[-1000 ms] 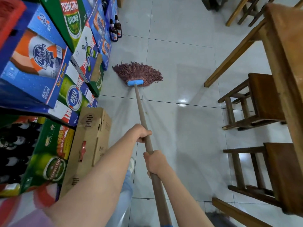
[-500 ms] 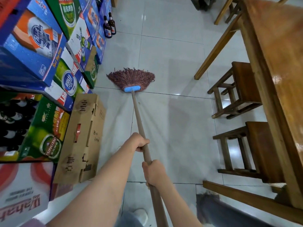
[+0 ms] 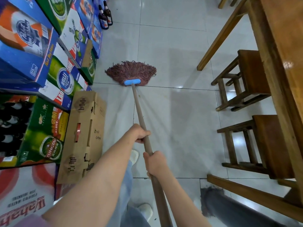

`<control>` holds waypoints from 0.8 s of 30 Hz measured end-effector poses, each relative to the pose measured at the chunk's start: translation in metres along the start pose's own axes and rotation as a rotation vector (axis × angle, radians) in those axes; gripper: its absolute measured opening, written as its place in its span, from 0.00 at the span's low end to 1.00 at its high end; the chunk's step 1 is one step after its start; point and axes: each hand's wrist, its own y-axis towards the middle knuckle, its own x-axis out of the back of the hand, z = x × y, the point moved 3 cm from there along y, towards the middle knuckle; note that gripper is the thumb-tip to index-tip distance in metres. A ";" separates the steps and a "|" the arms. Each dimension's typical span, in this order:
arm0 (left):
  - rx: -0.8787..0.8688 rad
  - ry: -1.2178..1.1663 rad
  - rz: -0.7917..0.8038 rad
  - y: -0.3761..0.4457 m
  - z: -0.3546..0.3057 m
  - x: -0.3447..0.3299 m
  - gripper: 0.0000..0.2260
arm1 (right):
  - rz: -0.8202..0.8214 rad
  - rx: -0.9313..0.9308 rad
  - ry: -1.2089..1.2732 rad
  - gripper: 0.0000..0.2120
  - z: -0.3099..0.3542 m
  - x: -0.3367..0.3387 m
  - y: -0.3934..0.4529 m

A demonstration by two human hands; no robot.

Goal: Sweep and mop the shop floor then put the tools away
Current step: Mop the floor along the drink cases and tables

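Both our hands (image 3: 141, 133) (image 3: 155, 163) clamp mop (image 3: 131, 72) handle; wide stroke risks toppling bottles (image 3: 105, 15), possibly glass, or clipping stool (image 3: 242, 79).

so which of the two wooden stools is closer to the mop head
The farther stool, higher in the view beside the table. It stands about level with the mop head, while the other stool sits back toward the person, level with the hands.

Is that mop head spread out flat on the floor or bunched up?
Spread out. The mop head fans wide across the tiles from its blue clamp, strands lying flat on the floor.
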 end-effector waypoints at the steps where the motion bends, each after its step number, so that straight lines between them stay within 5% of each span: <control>1: -0.006 0.001 0.001 0.004 -0.004 0.003 0.16 | -0.002 0.001 0.003 0.15 0.005 0.001 0.005; 15: -0.040 0.001 -0.028 0.071 -0.103 0.074 0.14 | 0.000 0.022 0.032 0.15 0.114 0.025 0.086; 24: -0.033 0.017 -0.019 0.069 -0.097 0.060 0.15 | 0.023 -0.011 0.104 0.13 0.100 0.032 0.078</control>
